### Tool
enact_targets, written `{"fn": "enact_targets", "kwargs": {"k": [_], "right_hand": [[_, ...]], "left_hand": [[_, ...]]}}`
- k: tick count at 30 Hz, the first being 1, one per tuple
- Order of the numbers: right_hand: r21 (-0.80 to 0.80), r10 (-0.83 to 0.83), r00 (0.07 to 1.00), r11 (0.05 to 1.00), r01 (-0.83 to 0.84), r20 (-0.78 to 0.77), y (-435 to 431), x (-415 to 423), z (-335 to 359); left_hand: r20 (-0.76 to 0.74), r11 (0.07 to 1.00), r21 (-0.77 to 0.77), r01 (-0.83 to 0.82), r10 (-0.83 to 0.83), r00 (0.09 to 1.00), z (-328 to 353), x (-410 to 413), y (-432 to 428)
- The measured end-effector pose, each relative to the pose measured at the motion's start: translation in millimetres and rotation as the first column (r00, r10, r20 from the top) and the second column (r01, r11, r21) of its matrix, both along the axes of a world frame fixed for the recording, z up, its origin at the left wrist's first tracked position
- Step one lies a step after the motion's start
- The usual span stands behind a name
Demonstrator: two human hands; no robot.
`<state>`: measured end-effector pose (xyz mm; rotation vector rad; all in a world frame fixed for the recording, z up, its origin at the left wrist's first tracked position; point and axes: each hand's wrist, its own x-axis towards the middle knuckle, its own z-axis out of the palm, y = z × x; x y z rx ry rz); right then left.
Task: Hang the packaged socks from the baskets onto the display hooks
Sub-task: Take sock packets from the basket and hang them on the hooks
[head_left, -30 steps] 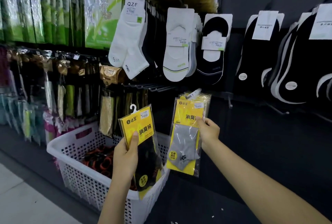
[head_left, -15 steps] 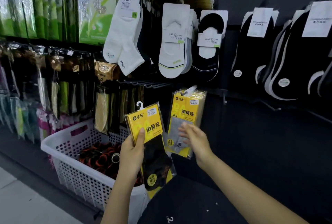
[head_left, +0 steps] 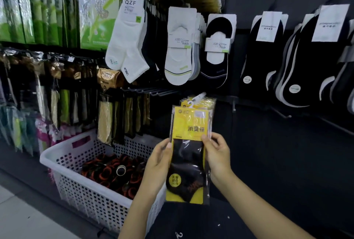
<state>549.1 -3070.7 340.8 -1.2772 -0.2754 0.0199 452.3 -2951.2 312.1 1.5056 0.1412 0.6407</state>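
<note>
White perforated basket [head_left: 57, 155] sits low at the left, its near rim just beside the left hand [head_left: 159, 160], which pinches the left edge of a yellow sock packet [head_left: 188, 154]. The right hand [head_left: 218, 154] pinches the opposite edge. The packet stands upright just below the hung yellow packets [head_left: 204, 102]. Rightward, a bare hook [head_left: 281, 113] juts from the dark, open wall.

Hanging packs [head_left: 206, 103] mostly behind held pack [head_left: 188, 154]

Before you, the black display wall [head_left: 287, 143] carried bare grey metal hooks [head_left: 153, 92]; yellow plastic sock packs [head_left: 206, 102] hung at their 3 o'clock. A white perforated plastic basket [head_left: 92, 190] stood at your 8 o'clock.
</note>
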Motion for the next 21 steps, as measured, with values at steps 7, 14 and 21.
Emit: {"fn": "enact_targets", "kwargs": {"k": [7, 14, 21], "right_hand": [[-0.071, -0.101, 0.992, 0.992, 0.106, 0.078, 8.0, 18.1, 9.7], [-0.103, -0.142, 0.99, 0.984, 0.143, 0.018, 18.5, 32.3, 2.5], [-0.122, -0.195, 0.969, 0.977, 0.178, -0.15, 27.3, 55.7, 3.3]], "left_hand": [[-0.077, 0.999, -0.009, 0.053, -0.053, 0.996, -12.5, 6.9, -2.2], [-0.056, 0.998, -0.034, 0.059, -0.061, 0.997, -17.6, 11.7, 3.8], [-0.141, 0.998, 0.049, 0.025, -0.018, 0.99, -43.0, 24.8, 6.2]]}}
